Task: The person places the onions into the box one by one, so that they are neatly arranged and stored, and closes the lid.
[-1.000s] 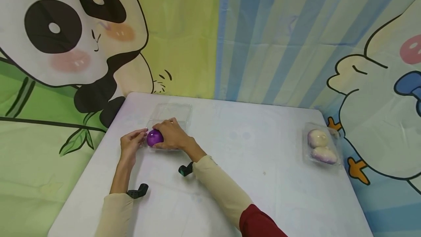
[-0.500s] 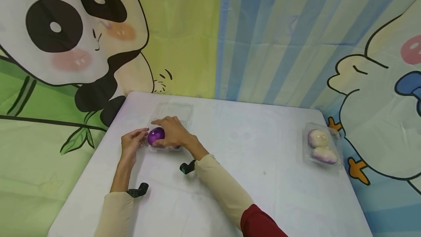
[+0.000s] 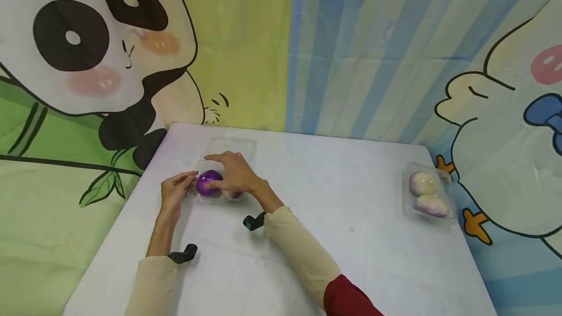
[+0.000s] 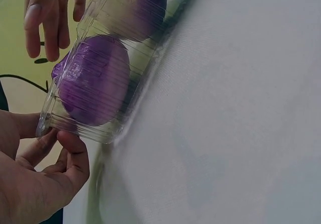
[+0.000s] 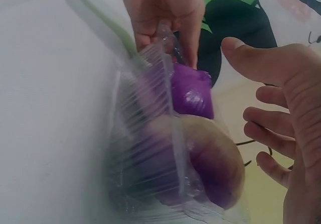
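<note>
A clear plastic box [image 4: 108,135] stands with its lid [image 3: 246,144] folded back at the table's left side. In it lie a glossy purple round thing [image 3: 206,178], with a small knobby top, and a cream-and-purple round one [image 5: 213,158]. My left hand [image 3: 173,193] pinches the box's left rim between thumb and fingers. Above the box, my right hand [image 3: 237,172] spreads its fingers and holds nothing. In the right wrist view, a gap shows between that hand [image 5: 296,103] and both round things.
Another clear box [image 3: 410,199] holding two cream-and-purple round things [image 3: 423,184] sits at the right edge of the white table [image 3: 325,218]. Behind the table hangs a cartoon-printed cloth [image 3: 246,48]. Each wrist carries a small black camera [image 3: 184,254].
My right hand has let go of the purple round thing, opened its fingers and shifted slightly right. The purple thing now sits in the box. My left hand has stayed at the rim.
</note>
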Demonstrator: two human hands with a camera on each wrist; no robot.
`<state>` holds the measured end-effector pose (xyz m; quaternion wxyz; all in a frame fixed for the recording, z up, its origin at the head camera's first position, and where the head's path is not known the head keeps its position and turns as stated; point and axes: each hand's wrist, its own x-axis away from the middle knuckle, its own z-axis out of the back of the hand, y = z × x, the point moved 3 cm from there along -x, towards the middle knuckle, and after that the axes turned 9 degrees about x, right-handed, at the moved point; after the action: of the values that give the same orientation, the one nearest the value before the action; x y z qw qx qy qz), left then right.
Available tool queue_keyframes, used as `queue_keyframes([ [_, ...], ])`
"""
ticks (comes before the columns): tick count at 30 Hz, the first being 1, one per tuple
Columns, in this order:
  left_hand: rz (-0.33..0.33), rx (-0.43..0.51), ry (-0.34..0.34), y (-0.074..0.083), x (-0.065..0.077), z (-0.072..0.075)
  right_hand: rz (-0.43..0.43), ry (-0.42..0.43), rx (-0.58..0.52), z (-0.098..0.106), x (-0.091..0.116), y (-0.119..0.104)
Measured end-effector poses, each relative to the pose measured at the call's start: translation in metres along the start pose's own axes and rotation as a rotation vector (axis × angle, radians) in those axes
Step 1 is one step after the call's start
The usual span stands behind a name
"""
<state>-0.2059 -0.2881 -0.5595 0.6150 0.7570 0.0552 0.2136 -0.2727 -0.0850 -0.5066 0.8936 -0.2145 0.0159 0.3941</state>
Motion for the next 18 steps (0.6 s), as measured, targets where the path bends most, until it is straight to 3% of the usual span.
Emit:
queue_keyframes([
  [7,0.026,-0.027,0.010,0.002,0.002,0.000,-0.073,0.122,-0.182,0.011,0.005,0.014],
  [13,0.030,-0.029,0.011,0.008,0.006,-0.002,-0.153,0.282,-0.361,0.016,0.012,0.029],
  [18,0.032,-0.026,-0.014,0.018,0.013,-0.008,-0.253,0.464,-0.497,0.021,0.020,0.042],
])
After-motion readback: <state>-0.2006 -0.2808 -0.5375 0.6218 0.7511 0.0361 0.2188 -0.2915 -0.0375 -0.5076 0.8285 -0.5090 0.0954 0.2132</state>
